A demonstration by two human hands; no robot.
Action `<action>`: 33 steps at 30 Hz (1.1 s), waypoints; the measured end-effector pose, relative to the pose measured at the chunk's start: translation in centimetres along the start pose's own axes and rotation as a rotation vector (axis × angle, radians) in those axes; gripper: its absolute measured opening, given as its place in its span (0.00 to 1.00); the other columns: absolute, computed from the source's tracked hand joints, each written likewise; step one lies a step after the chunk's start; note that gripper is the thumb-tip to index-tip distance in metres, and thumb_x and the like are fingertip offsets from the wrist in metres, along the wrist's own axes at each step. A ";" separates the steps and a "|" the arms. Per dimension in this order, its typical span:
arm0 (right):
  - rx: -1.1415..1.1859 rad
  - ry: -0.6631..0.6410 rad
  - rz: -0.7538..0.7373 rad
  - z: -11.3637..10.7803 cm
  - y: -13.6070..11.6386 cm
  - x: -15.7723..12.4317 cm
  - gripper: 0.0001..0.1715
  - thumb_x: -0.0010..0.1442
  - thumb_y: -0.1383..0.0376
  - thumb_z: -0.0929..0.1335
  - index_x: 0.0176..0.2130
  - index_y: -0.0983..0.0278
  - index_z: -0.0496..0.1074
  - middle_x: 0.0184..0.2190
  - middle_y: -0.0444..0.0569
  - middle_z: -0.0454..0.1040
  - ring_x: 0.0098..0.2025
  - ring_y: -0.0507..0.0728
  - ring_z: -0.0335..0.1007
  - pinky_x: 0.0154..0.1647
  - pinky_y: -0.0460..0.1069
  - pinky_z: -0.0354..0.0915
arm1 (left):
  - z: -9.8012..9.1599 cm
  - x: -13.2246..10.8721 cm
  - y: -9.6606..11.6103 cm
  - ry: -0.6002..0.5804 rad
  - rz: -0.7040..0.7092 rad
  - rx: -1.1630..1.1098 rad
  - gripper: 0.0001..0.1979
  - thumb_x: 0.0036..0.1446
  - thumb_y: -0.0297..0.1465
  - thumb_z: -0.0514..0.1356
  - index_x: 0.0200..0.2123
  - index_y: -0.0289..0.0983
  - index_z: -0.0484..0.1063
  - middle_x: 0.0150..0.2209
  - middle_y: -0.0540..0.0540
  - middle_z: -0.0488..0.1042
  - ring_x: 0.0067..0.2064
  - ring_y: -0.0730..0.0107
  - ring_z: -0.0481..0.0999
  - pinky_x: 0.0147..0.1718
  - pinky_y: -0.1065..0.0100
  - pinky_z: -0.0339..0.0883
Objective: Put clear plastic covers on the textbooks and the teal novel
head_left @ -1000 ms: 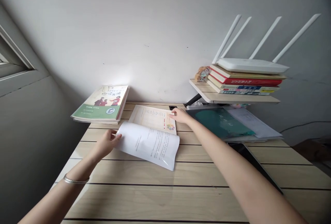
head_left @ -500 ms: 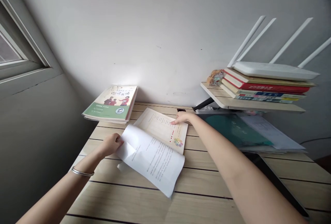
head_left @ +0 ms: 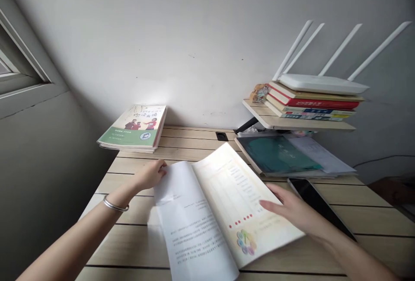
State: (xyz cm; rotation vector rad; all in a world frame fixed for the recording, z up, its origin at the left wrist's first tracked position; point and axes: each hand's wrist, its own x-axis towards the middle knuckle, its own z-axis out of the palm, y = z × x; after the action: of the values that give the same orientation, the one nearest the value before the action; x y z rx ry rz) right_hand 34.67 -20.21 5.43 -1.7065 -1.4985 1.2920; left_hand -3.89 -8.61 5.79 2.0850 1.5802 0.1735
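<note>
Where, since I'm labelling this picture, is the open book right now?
In the head view, the open book is at lower centre, over the wooden table, between the left hand and the right hand, which hold its opposite edges.

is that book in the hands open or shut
Open. The book shows two facing pages, one with text, one with a colourful flower; the left hand grips one side, the right hand the other.

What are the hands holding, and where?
An open book: the left hand grips its far left corner, the right hand its right outer edge.
</note>
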 end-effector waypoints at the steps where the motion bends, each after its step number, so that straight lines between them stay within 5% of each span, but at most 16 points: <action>1: 0.022 0.042 0.011 0.0 0.7 -1.7 0.28 0.51 0.48 0.69 0.44 0.65 0.70 0.44 0.56 0.76 0.44 0.65 0.74 0.41 0.56 0.71 | 0.5 0.5 1.0 0.004 0.040 0.025 0.12 0.55 0.28 0.49 0.40 0.37 0.70 0.41 0.40 0.76 0.42 0.57 0.74 0.38 0.64 0.62; 6: 0.171 0.271 0.099 0.8 2.6 -6.6 0.26 0.47 0.46 0.71 0.39 0.61 0.70 0.40 0.54 0.78 0.39 0.65 0.76 0.37 0.55 0.73 | 1.5 4.3 6.2 0.094 0.218 0.180 0.14 0.56 0.25 0.49 0.40 0.38 0.72 0.39 0.41 0.78 0.42 0.56 0.75 0.45 0.55 0.59; 12: 0.288 0.520 0.091 2.3 2.7 -5.9 0.27 0.43 0.47 0.73 0.36 0.62 0.70 0.39 0.55 0.79 0.37 0.65 0.76 0.34 0.54 0.74 | 0.4 8.9 10.7 0.344 0.337 0.245 0.15 0.56 0.21 0.49 0.42 0.36 0.71 0.46 0.37 0.72 0.51 0.54 0.68 0.54 0.49 0.50; 15: 0.347 0.581 0.075 3.4 3.5 -4.6 0.27 0.44 0.48 0.73 0.38 0.63 0.70 0.39 0.55 0.79 0.40 0.65 0.76 0.37 0.54 0.73 | 0.9 7.9 11.2 0.589 0.343 0.146 0.15 0.57 0.22 0.51 0.45 0.38 0.68 0.49 0.38 0.68 0.52 0.54 0.66 0.53 0.48 0.53; 17: 0.340 0.602 0.086 4.0 4.4 -3.8 0.27 0.45 0.47 0.72 0.38 0.63 0.70 0.38 0.56 0.78 0.41 0.66 0.75 0.37 0.54 0.72 | 1.8 5.5 10.6 0.639 0.298 -0.031 0.12 0.56 0.24 0.52 0.43 0.38 0.68 0.47 0.39 0.68 0.49 0.56 0.68 0.47 0.52 0.61; 20: 0.241 0.610 0.075 4.4 5.9 -3.1 0.27 0.49 0.46 0.69 0.39 0.63 0.69 0.39 0.56 0.77 0.43 0.65 0.74 0.40 0.54 0.71 | 3.7 0.1 8.5 0.508 0.155 -0.372 0.05 0.54 0.27 0.53 0.35 0.37 0.67 0.40 0.43 0.69 0.34 0.67 0.72 0.36 0.61 0.67; 23: -0.094 0.743 0.011 4.3 6.2 -3.0 0.31 0.51 0.45 0.66 0.45 0.64 0.67 0.41 0.58 0.74 0.40 0.64 0.74 0.40 0.57 0.71 | 5.9 -5.6 6.0 0.107 -0.103 -0.658 0.04 0.50 0.32 0.57 0.29 0.37 0.66 0.32 0.48 0.71 0.23 0.74 0.68 0.24 0.68 0.64; 26: -0.531 0.879 -0.240 5.1 4.1 -3.5 0.29 0.55 0.48 0.64 0.49 0.65 0.66 0.45 0.61 0.69 0.42 0.65 0.72 0.43 0.60 0.69 | 7.7 -9.3 4.6 -0.234 -0.352 -1.091 0.13 0.44 0.32 0.61 0.36 0.37 0.68 0.37 0.45 0.75 0.21 0.74 0.71 0.18 0.71 0.60; 28: -0.705 0.799 -0.509 6.9 1.7 -3.7 0.21 0.60 0.53 0.63 0.48 0.62 0.67 0.45 0.59 0.69 0.46 0.64 0.70 0.46 0.58 0.68 | 8.3 -10.1 4.7 -0.263 -0.466 -1.362 0.19 0.42 0.29 0.64 0.41 0.37 0.69 0.44 0.40 0.75 0.26 0.71 0.76 0.21 0.70 0.64; 30: -0.830 0.653 -0.715 9.4 -0.5 -3.2 0.19 0.62 0.58 0.63 0.51 0.62 0.65 0.45 0.57 0.70 0.44 0.61 0.71 0.42 0.53 0.70 | 8.7 -9.6 5.3 -0.172 -0.522 -1.539 0.18 0.41 0.25 0.65 0.39 0.35 0.70 0.46 0.38 0.74 0.30 0.72 0.77 0.25 0.73 0.66; 33: -0.983 0.537 -0.844 13.0 -2.7 -1.3 0.20 0.63 0.60 0.61 0.53 0.65 0.65 0.39 0.55 0.71 0.36 0.58 0.72 0.31 0.50 0.69 | 9.4 -7.8 6.2 -0.036 -0.503 -1.640 0.13 0.42 0.23 0.66 0.34 0.33 0.70 0.40 0.41 0.75 0.27 0.78 0.74 0.23 0.76 0.63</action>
State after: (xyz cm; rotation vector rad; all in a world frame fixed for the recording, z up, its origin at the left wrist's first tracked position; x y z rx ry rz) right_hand 21.97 -23.35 2.84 -1.3782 -2.2457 -0.3918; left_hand 2.76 -20.08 2.23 0.4131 1.0963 0.8618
